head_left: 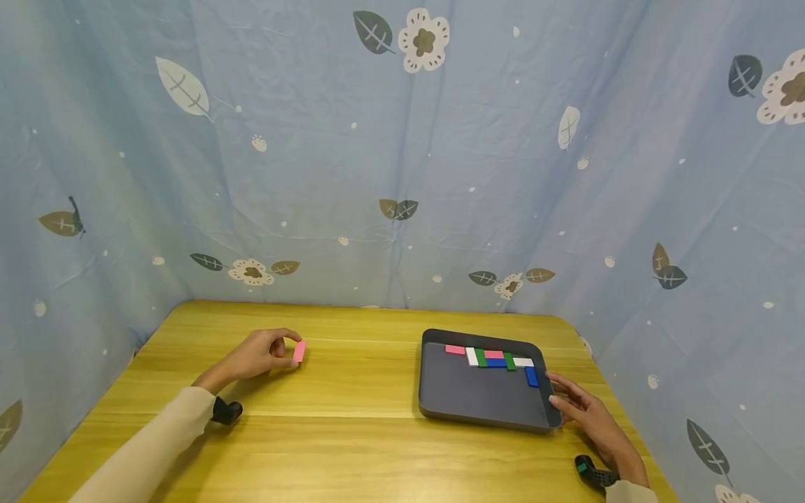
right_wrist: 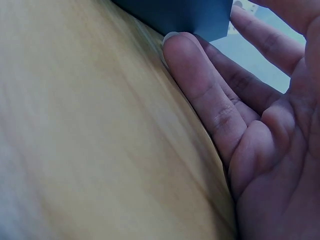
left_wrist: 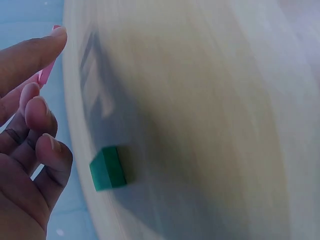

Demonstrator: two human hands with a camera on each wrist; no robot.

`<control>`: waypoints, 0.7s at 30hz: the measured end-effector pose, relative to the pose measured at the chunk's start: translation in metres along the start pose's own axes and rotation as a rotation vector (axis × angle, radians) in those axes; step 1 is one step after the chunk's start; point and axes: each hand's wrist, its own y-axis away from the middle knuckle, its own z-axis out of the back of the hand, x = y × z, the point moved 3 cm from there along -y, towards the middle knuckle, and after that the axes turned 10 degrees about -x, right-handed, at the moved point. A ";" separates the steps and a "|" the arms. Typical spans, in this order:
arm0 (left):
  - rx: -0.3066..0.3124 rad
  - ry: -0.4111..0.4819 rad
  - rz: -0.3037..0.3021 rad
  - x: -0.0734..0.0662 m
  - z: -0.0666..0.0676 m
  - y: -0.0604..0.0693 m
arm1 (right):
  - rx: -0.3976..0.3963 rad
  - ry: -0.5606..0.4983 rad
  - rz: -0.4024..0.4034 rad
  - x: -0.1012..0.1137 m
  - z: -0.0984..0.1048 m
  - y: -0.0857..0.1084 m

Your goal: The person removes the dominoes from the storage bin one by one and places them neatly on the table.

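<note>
My left hand (head_left: 260, 355) holds a small pink block (head_left: 299, 351) upright between thumb and forefinger, at the left of the table. In the left wrist view a green block (left_wrist: 108, 169) lies on the tabletop below that hand; the head view does not show it. At the right, a dark grey tray (head_left: 478, 409) contains several pink, white, green and blue blocks. They form a touching row along its far side, with one pink block (head_left: 455, 349) a little apart at the left. My right hand (head_left: 585, 412) rests its extended fingers against the tray's right edge.
Under everything is a yellow wooden table (head_left: 352, 447). A blue curtain (head_left: 327, 175) with leaves and flowers hangs behind its far edge and along both sides. A black wrist device (head_left: 226, 411) sits at my left wrist, another (head_left: 594, 475) at my right.
</note>
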 end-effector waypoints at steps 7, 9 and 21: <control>-0.024 -0.034 0.000 0.007 0.005 0.009 | 0.001 0.000 -0.002 0.000 0.000 0.000; -0.024 -0.041 0.002 0.008 0.006 0.011 | 0.000 -0.005 -0.006 0.000 0.000 0.000; -0.035 -0.086 0.047 0.016 0.011 0.019 | -0.002 -0.013 -0.007 0.000 0.000 0.000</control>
